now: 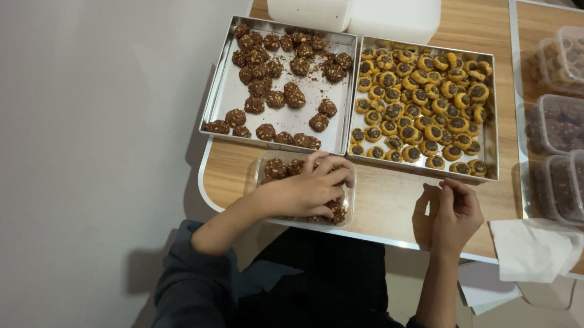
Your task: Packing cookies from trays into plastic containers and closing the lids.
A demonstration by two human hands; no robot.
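From where I stand, the person's left hand (307, 187) lies across a small clear plastic rectangular container (263, 166) at about seven o'clock on the pale wooden table (395, 201). The fingers (334, 167) curl down into the container among the dark brown nut-studded cookies (276, 168) packed there; whether they actually pinch one I cannot tell, since the palm hides the fingertips' hold. The right hand (457, 214) hovers at about five o'clock, just off the table's front edge, its fingers drawn in close together and narrow, thumb against fingertips, with nothing that I can make out between them.

Just beyond the container, toward eleven o'clock, sits a square silver metal baking tray (222, 98) about half covered with the same dark brown cookies, crumbs scattered over its bare part. Touching it on the one o'clock side is a second silver metal tray (491, 136), crowded with round golden cookies with dark chocolate centres (413, 104). At twelve o'clock stand two white plastic tubs (351, 9). Over at three o'clock a stack of lidded clear plastic boxes (569, 123) holds more dark cookies, and a crumpled white paper napkin (534, 250) lies at four o'clock, near the right hand.
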